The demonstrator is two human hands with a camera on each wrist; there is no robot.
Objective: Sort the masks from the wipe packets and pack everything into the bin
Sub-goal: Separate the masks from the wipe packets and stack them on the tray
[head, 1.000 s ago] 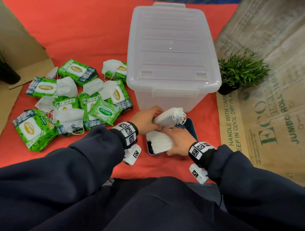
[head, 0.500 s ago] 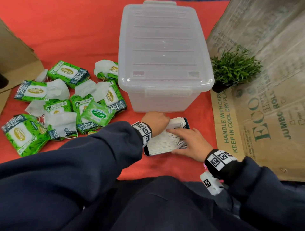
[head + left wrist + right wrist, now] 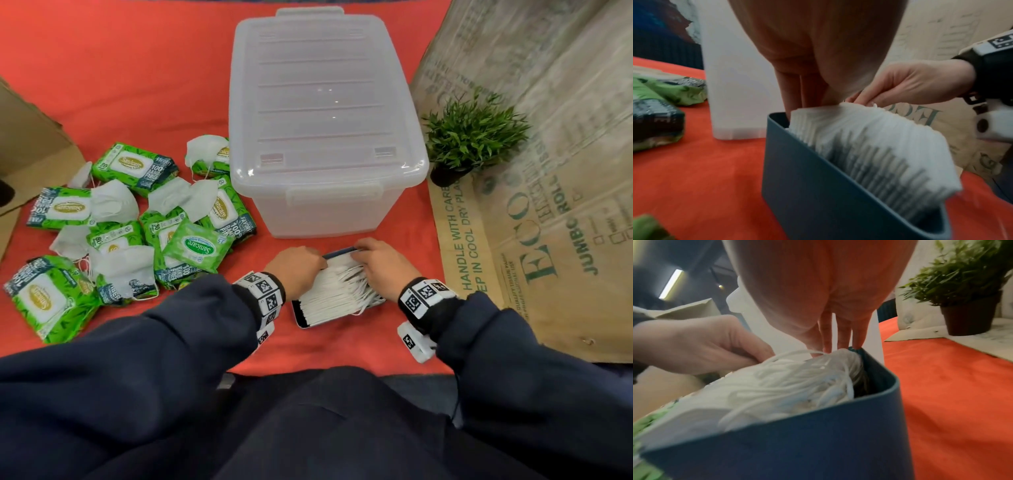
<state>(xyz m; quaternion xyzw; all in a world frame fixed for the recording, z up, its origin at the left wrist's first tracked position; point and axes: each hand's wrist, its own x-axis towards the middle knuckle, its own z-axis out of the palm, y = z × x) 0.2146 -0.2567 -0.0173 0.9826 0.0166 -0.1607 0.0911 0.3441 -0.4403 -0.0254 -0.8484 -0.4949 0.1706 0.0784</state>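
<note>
While both hands tuck a row of masks [image 3: 337, 287] into the blue tray [image 3: 818, 191], the sorting step is only partly done. Left hand [image 3: 298, 265] has its fingers [image 3: 797, 91] straight, pushed down between the stack and the tray's far wall; right hand [image 3: 380, 263] has straight fingers [image 3: 840, 335] pressing the far end of the stack. More masks lie loose among the wipe packets [image 3: 140, 219], left of the bin [image 3: 325, 113], whose lid is shut. Next likely calls for freeing a hand to gather those, and opening the lid before packing.
</note>
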